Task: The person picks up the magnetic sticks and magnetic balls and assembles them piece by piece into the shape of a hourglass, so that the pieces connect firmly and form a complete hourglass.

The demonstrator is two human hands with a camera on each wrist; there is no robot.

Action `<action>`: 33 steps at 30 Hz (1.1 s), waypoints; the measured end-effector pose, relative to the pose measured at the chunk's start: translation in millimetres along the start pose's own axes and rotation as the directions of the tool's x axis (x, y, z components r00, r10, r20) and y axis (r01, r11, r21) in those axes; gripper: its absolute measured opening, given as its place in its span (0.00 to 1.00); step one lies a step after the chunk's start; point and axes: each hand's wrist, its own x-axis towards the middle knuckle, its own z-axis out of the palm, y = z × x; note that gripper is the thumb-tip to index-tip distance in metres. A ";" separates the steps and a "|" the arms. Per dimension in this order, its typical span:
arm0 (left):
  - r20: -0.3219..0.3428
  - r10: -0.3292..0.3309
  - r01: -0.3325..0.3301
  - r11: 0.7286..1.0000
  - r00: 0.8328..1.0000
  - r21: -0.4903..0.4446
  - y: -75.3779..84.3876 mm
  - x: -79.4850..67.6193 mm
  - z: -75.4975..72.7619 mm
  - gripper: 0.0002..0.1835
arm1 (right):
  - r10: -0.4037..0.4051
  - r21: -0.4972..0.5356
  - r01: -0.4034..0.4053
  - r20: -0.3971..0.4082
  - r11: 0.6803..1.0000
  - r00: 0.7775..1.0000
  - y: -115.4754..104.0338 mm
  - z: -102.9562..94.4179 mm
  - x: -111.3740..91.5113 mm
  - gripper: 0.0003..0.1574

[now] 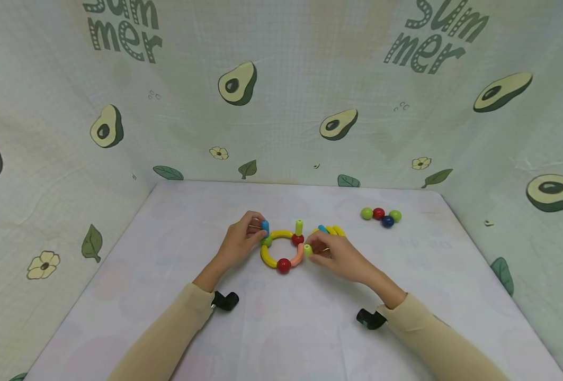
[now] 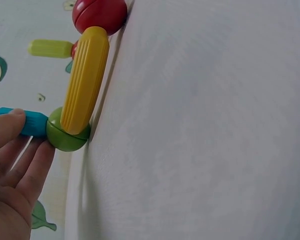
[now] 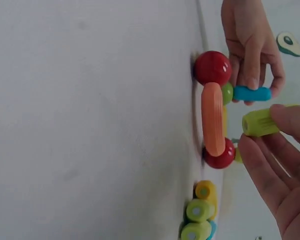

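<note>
My left hand pinches a blue stick that stands upright on a green ball. That ball is part of a ring on the table, made of yellow curved sticks, an orange curved stick and two red balls. A light green stick rises from the far-right red ball. Just right of the ring, my right hand holds another light green stick between thumb and fingers, its end facing the ring.
Behind the right hand lies a group of spare sticks, yellow, blue and green. Farther back to the right sit several loose balls: green, red and dark blue. A patterned cloth wall closes off the table's back and sides.
</note>
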 end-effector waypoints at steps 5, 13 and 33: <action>-0.001 -0.003 0.003 1.000 1.000 -0.002 -0.1 -0.1 -0.4 0.17 | 0.004 0.050 -0.002 -0.039 0.999 0.999 -9.1 12.0 11.7 0.17; 0.006 -0.005 0.005 1.000 1.000 -0.024 0.4 -0.7 -1.1 0.16 | 0.009 0.092 -0.003 -0.055 0.996 0.998 -13.4 32.8 26.7 0.18; 0.001 0.005 -0.005 1.000 1.000 -0.029 -1.4 0.4 -1.8 0.16 | -0.046 0.071 0.048 -0.018 0.996 0.999 -16.5 43.0 33.5 0.16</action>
